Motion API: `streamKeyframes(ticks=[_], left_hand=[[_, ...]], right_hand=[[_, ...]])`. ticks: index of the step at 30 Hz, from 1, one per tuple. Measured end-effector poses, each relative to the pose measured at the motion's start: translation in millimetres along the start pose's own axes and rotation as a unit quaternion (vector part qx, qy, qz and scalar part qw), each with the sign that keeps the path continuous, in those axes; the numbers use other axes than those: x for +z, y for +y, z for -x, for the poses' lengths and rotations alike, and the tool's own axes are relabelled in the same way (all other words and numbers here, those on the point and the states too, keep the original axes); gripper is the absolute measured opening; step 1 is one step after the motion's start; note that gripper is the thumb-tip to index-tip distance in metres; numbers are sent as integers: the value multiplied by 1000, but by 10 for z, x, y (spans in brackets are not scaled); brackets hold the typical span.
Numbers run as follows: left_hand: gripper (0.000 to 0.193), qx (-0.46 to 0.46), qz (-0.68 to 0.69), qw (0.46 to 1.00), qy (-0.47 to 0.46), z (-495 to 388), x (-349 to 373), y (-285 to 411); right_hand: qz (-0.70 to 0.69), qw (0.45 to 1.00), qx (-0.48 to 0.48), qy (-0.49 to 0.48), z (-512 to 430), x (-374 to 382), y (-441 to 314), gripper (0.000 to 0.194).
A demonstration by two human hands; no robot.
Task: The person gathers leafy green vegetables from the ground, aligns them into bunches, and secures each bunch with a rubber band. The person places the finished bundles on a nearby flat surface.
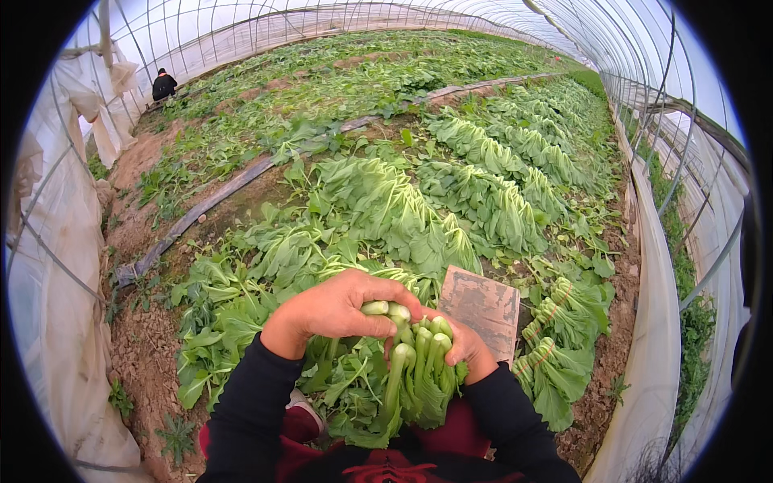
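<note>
Both my hands are closed around a bunch of leafy green vegetables [423,374] in front of my lap. The thick pale stem ends point up and away from me, and the leaves hang down towards my knees. My left hand [344,305] curls over the stem ends from the left, thumb and fingers about two of them. From the right, my right hand [462,341] grips the side of the bunch; some of its fingers are hidden behind the stems. A worn wooden board [480,308] lies just beyond my right hand.
Tied bunches of greens [546,356] lie right of the board. Rows of cut greens [392,205] stretch ahead. A dark strip [211,205] crosses the soil at left. Plastic sheeting [649,338] and metal hoops flank the bed. A person [163,86] is far off at left.
</note>
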State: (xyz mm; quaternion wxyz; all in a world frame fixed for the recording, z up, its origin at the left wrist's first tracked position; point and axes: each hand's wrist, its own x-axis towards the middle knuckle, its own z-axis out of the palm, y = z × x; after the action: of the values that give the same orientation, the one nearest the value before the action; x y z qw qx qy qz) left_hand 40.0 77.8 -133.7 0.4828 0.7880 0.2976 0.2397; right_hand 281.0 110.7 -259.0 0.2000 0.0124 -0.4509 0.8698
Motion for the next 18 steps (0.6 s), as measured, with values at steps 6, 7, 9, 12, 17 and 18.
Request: streamKeyframes(ticks=[6, 7, 9, 12, 17, 18], left_hand=[[30, -125, 63, 960, 243, 131, 174, -49], [29, -159, 40, 952, 258, 119, 227, -62], [29, -178, -36, 937, 297, 53, 363, -113], [30, -159, -82, 894, 411, -108, 575, -239], [30, -97, -101, 843, 519, -298, 742, -454], [29, -99, -74, 839, 530, -317, 762, -483]], right_hand=[[63, 983, -65, 159, -73, 91, -240, 109], [67, 976, -77, 192, -86, 110, -255, 107], [90, 956, -111, 256, -138, 143, -241, 97], [152, 921, -142, 330, -245, 202, -139, 97], [252, 883, -185, 351, -386, 260, -7, 91], [266, 870, -183, 372, -402, 260, 7, 92]])
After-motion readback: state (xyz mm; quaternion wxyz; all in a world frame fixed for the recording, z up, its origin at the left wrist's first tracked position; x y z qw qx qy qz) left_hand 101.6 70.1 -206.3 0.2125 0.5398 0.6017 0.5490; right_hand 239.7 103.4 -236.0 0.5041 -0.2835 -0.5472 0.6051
